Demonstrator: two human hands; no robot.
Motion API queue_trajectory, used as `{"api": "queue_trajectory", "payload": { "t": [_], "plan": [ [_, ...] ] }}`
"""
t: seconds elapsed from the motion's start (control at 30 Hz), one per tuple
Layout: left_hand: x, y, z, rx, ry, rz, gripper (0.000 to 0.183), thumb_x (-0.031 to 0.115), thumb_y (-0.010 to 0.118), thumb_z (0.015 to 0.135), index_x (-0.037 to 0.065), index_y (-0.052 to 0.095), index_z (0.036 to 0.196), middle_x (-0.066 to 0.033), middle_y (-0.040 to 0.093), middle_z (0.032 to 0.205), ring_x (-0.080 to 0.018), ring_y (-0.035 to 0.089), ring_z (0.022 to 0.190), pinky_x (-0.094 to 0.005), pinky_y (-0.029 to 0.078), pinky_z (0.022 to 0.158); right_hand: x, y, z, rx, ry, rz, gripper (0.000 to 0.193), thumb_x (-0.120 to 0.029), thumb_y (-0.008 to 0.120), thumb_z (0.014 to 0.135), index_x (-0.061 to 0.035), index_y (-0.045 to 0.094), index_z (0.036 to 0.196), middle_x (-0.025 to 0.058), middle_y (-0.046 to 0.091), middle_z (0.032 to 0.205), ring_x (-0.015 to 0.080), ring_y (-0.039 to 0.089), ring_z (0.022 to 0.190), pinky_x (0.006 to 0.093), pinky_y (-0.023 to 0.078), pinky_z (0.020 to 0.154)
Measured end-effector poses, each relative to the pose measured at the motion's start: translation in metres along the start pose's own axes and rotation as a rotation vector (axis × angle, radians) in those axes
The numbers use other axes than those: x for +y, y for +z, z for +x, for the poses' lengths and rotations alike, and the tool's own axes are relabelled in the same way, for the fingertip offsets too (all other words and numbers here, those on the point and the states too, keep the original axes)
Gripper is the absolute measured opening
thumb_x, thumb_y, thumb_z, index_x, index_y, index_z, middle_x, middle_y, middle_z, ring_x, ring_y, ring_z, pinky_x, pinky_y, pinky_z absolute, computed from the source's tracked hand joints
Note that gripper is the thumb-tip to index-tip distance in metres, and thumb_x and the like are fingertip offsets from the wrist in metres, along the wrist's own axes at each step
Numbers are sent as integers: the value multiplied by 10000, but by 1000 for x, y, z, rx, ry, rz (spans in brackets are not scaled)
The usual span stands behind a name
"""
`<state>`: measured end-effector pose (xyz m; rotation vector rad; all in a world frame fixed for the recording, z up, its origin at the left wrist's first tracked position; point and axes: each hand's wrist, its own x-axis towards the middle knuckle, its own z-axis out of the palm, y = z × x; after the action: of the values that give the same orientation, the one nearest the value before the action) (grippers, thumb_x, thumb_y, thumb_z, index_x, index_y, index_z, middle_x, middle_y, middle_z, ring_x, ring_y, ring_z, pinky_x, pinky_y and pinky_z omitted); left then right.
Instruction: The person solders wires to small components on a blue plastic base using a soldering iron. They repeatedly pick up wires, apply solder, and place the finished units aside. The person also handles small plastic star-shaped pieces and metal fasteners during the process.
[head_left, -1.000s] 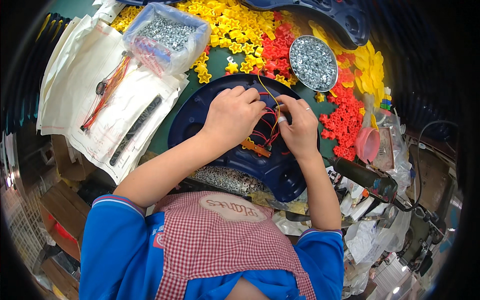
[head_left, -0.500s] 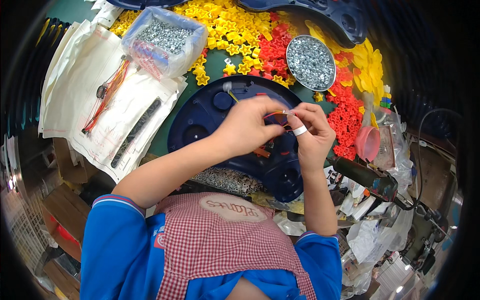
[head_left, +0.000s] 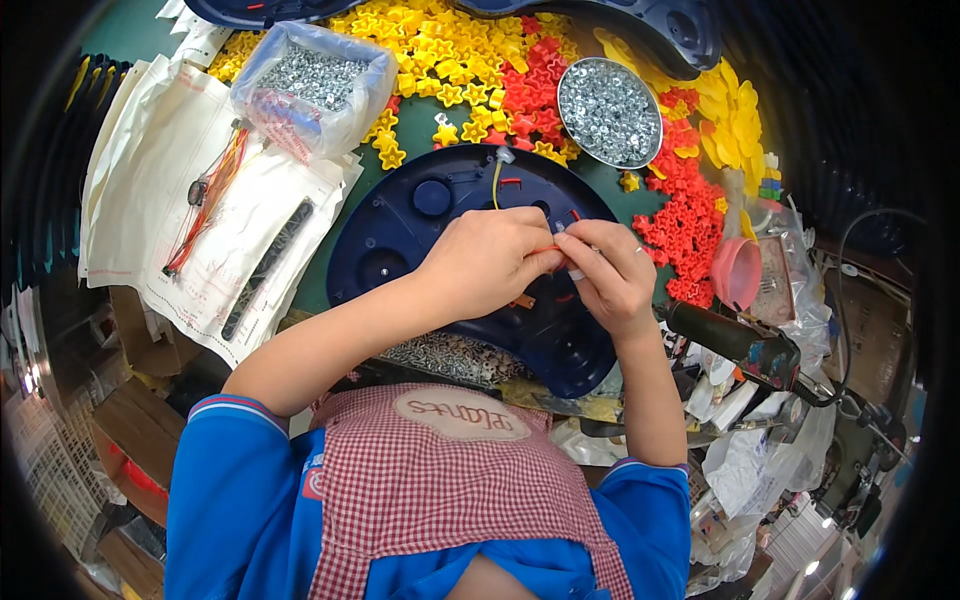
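Note:
A dark blue moulded plastic shell [head_left: 352,240] lies in front of me, its hollow side up. Over its middle, my left hand [head_left: 490,258] is closed in a pinch on a thin red wire [head_left: 546,249]. My right hand [head_left: 612,272], with white tape round a finger, pinches the same wire close to the left fingertips. A small pale piece [head_left: 559,229] shows just above the right fingertips; its kind is unclear. Out of the shell's far side runs a yellow wire [head_left: 496,185] with a whitish end, passing behind my left hand. My fingers hide the wire ends.
Beyond the shell lie yellow star-shaped pieces [head_left: 440,75] and red ones [head_left: 690,235]. A lined box of small metal parts [head_left: 325,78] and a round metal dish [head_left: 655,135] stand there. White paper bags [head_left: 150,200] carry a wire bundle [head_left: 212,200]. A dark power tool [head_left: 725,335] lies right.
My right fingers have come down and closed nearer to the left fingertips. More of the yellow wire and its whitish end shows now. The whole view has shifted slightly.

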<state>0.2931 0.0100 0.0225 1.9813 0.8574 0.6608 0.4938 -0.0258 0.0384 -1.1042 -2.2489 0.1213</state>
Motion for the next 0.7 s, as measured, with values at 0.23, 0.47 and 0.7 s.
{"api": "queue_trajectory", "payload": {
  "t": [0.23, 0.47, 0.7],
  "plan": [
    [-16, -8, -24, 93, 44, 530, 183, 136, 712, 799, 74, 678, 967, -46, 629, 974, -250, 645, 817, -339, 538, 703, -9, 4, -14, 55, 424, 6, 184, 61, 692, 760, -25, 686, 923, 102, 669, 940, 264, 673, 798, 332, 546, 696],
    [-25, 5, -16, 53, 130, 659, 345, 65, 646, 741, 73, 661, 1086, -61, 583, 890, -256, 623, 814, -308, 525, 725, -22, 10, -24, 121, 521, 46, 154, 59, 692, 773, -33, 663, 893, 91, 678, 869, 266, 672, 780, 325, 539, 697],
    [-19, 12, 0, 88, 199, 690, 341, 75, 618, 759, 69, 654, 1098, -62, 562, 956, -239, 615, 829, -303, 518, 718, -23, 8, -23, -24, 525, -32, 280, 69, 701, 769, -42, 672, 1025, 84, 687, 854, 224, 660, 818, 317, 525, 724]
  ]
}}
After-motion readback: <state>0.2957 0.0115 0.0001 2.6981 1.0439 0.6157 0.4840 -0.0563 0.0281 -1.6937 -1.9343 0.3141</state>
